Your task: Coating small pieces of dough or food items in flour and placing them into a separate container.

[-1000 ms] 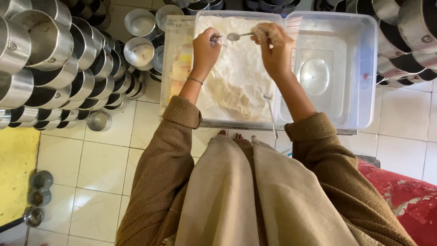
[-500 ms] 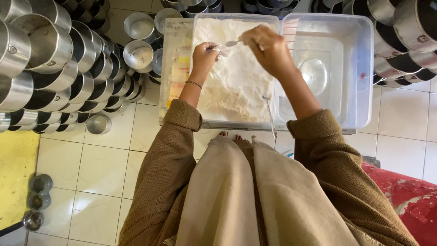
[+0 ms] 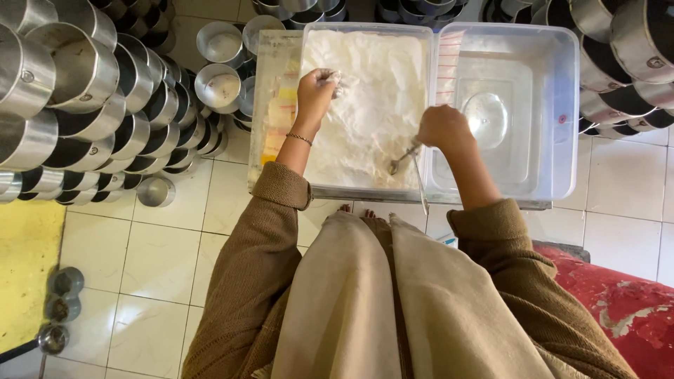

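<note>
A clear plastic tub (image 3: 365,191) full of white flour (image 3: 368,91) stands on the floor in front of me. My left hand (image 3: 316,91) is closed around a lump of flour near the tub's far left part. My right hand (image 3: 441,128) holds a metal spoon (image 3: 401,160) by its handle, the bowl dipped into the flour near the tub's right wall. Both arms wear brown knitted sleeves, and a thin bracelet sits on my left wrist.
The tub's clear lid (image 3: 509,112) lies beside it on the right. Stacked metal baking tins (image 3: 77,112) crowd the left; more tins (image 3: 625,63) fill the upper right. A yellow-and-white packet (image 3: 281,112) lies left of the tub. White tiled floor surrounds it, with a red surface (image 3: 618,309) lower right.
My right hand has swung the spoon from the tub's far edge down toward the near right side. My left hand stayed near the far left, closing on flour.
</note>
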